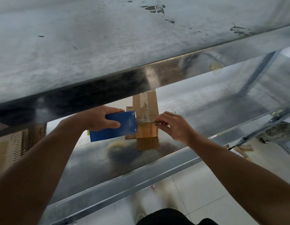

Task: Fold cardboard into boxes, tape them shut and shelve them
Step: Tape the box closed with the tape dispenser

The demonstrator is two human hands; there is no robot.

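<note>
1. On the lower steel shelf (206, 108) — a cardboard box (146, 135), tape (145, 120) across it.
2. Left hand (99, 118) grips a blue tape dispenser (118, 129) at the box's left.
3. Right hand (175, 127) pinches the tape at its right edge.

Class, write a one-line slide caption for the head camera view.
Left hand holds a blue tape dispenser against a cardboard box on a metal shelf while the right hand pinches the tape.

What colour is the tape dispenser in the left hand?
The tape dispenser is plain dark blue, shown best in the head view.
</note>
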